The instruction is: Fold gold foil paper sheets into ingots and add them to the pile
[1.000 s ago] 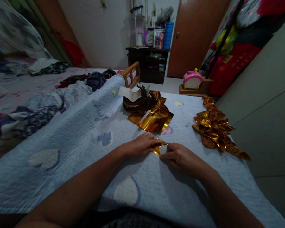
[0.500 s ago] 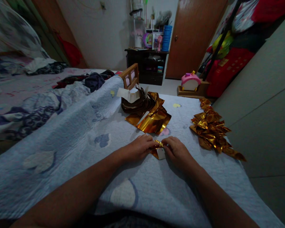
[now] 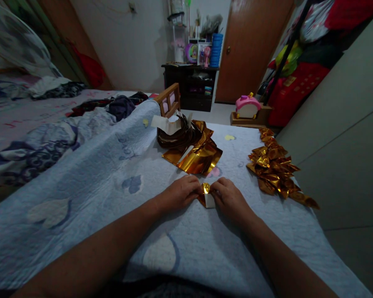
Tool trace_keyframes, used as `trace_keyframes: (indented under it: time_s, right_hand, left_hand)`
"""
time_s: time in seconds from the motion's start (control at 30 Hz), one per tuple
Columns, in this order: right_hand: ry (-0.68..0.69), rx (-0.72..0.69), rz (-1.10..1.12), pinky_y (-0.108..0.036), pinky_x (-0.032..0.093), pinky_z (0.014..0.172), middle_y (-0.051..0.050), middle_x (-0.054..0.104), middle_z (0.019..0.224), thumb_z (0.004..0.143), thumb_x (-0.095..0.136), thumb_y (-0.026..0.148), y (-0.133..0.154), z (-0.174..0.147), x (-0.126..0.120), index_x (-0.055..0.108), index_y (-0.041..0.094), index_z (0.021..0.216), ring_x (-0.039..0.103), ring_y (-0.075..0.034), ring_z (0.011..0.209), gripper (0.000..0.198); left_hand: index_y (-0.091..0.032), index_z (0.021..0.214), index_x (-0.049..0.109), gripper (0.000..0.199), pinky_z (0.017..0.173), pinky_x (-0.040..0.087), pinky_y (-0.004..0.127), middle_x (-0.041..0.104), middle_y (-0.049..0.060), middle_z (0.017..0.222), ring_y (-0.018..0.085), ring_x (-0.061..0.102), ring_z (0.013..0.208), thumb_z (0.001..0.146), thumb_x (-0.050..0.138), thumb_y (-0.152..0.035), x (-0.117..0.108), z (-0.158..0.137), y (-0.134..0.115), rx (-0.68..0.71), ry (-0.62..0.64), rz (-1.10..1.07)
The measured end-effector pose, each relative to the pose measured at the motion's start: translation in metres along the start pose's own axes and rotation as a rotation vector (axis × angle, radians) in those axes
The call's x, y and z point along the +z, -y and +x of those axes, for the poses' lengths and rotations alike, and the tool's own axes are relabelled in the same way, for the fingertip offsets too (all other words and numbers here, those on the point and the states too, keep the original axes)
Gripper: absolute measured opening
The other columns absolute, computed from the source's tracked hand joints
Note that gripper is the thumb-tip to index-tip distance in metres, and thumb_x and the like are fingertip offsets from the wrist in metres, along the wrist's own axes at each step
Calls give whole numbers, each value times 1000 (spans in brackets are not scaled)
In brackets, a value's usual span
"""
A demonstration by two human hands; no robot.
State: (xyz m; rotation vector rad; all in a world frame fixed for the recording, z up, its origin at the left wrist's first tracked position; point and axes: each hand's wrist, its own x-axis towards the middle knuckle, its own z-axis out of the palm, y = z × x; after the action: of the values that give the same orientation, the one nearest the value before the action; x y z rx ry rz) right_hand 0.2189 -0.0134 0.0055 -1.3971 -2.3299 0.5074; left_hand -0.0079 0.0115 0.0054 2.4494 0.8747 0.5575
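Note:
Between my two hands is a small sheet of gold foil paper, partly folded, with a pale patch showing toward me. My left hand pinches its left side, fingers closed. On the right side, my right hand grips the same sheet with thumb and fingers together. Just beyond the hands lies a pile of flat gold foil sheets, with a darker curled stack behind it. Folded gold foil pieces are heaped to the right, near the bed's edge.
A pale blue quilt with heart shapes covers the surface under my hands. Rumpled clothes lie at the left. Beyond the far edge stand a wooden rail, a dark cabinet and a pink toy. A pale panel rises at the right.
My fingers have shifted slightly on the gold foil paper, and its bright folded part now shows wider and flatter between them. The piles stay put; the view has moved a little.

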Motion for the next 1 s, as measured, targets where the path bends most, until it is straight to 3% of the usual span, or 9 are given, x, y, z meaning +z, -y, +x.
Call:
trace_keyframes:
  time_s: [0.13,0.33,0.53,0.67,0.8,1.0]
  right_hand:
    - [18,5,-24,-32,42,79,-7,60,92,97,53,13,2,-1,-1,65,17,91,54,-21,90,14]
    - [62,0,26,-32,43,78,-6,61,90,96,56,13,3,-3,-5,66,17,89,56,-20,86,13]
    - [-16,-106,120,-36,48,87,-10,62,108,95,55,9,3,0,-2,66,18,113,57,-22,99,23]
    - [35,-174,123,-36,48,85,-8,65,101,101,50,15,4,1,-1,73,21,107,58,-21,94,24]
    - [41,-160,134,-35,48,84,-7,65,98,102,50,17,4,0,-1,74,23,112,58,-21,93,27]
    - [64,-132,161,-34,48,83,-8,63,98,104,48,20,5,-2,2,73,21,114,58,-20,93,27]
  left_hand:
    - [-18,98,64,11,83,49,32,66,4,97,19,59,92,91,60,-11,-1,1,-4,-37,-6,15]
    - [-18,107,71,18,80,51,31,69,8,99,20,63,91,97,56,-15,1,1,-4,57,-17,118]
    - [-18,96,75,20,75,51,29,70,6,92,18,63,84,99,55,-18,5,2,-6,82,-20,183]
    - [-18,91,74,21,73,50,28,68,5,88,18,63,82,98,55,-16,4,1,-7,62,-32,174]
    - [-17,99,72,17,73,51,28,67,6,94,18,63,83,97,56,-15,5,-1,-9,5,-52,164]
    - [-15,97,68,10,76,50,30,64,7,96,19,61,86,97,60,-22,8,0,-15,-48,-53,170]
